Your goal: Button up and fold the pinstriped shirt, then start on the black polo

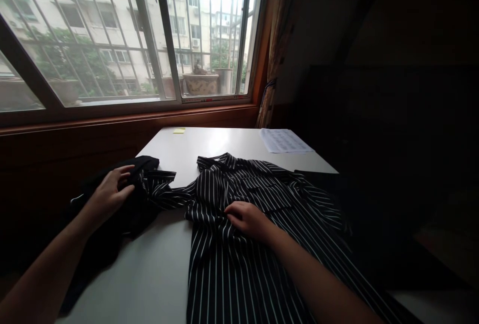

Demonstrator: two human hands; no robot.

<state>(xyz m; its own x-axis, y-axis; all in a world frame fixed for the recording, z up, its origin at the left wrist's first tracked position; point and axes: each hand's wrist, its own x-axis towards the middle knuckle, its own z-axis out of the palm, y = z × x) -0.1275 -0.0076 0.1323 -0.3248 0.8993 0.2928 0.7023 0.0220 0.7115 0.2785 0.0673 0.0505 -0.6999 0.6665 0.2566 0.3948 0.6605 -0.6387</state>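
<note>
A black shirt with white stripes (pixel 224 264) lies spread over the white table, its collar pointing toward the window. My right hand (pixel 247 218) rests on the shirt's front, with the fingertips pinched together on the fabric. One sleeve (pixel 179 195) stretches out to the left and ends in a crumpled cuff. Just left of that cuff is my left hand (pixel 114 187), fingers and thumb apart, above a heap of dark clothing (pixel 130 217). Whether its fingertips touch the cloth I cannot tell.
The white table (pixel 149 269) runs up to the window wall. Printed sheets (pixel 285 140) lie at its far right corner, a yellow sticky note (pixel 179 130) at the far left. A curtain (pixel 271 80) hangs beside the barred window. The right side is very dark.
</note>
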